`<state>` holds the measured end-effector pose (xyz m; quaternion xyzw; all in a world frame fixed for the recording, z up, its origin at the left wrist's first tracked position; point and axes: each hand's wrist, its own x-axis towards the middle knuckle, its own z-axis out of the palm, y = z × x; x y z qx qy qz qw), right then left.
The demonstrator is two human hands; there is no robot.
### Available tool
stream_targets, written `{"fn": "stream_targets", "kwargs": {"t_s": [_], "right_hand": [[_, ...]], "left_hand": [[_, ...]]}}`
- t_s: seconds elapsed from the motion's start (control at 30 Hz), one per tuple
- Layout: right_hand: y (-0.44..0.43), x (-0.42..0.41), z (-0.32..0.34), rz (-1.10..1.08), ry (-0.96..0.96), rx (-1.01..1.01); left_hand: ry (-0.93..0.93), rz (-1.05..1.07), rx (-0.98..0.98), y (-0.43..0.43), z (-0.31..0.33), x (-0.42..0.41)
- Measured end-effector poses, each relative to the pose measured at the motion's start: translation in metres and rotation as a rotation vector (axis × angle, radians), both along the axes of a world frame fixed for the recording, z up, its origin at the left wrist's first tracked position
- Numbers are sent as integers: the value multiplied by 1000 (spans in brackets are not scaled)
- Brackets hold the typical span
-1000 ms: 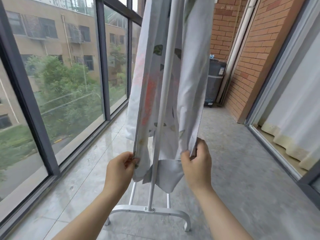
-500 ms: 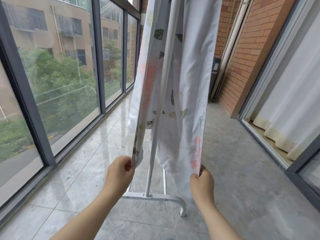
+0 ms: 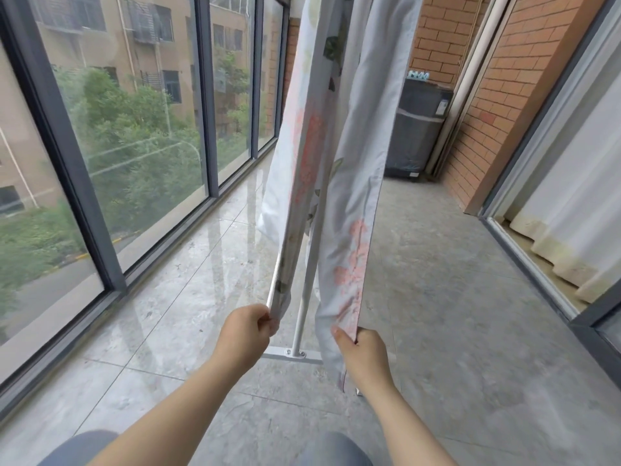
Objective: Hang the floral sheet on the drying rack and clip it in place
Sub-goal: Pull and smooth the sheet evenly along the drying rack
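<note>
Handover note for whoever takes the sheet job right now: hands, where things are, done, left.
Left hand: shut on the lower edge of the sheet's left panel.
Right hand: shut on the lower edge of the right panel.
Floral sheet: draped over the white drying rack, one panel on each side of the upright pole, both pulled taut and spread apart near the floor.
Done: sheet is on the rack.
Left: even out the panels, then clip it. No clips visible in this view; the top bar is out of frame.

Bright daylight via windows (image 3: pixel 134 136), glare on floor (image 3: pixel 208 264) (edges bowed w/ wide-angle).
</note>
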<state>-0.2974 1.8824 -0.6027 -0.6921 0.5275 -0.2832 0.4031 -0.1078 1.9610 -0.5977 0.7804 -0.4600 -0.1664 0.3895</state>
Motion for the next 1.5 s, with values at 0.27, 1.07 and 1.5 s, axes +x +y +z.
{"fn": "stream_targets", "kwargs": {"t_s": [0.27, 1.07, 1.5], "right_hand": [[14, 4, -19, -37, -77, 71], [62, -10, -29, 38, -265, -170], [75, -2, -55, 42, -177, -174]], "left_hand": [[133, -19, 46, 15, -22, 4], [372, -166, -70, 62, -34, -28], [364, -87, -130, 65, -47, -34]]}}
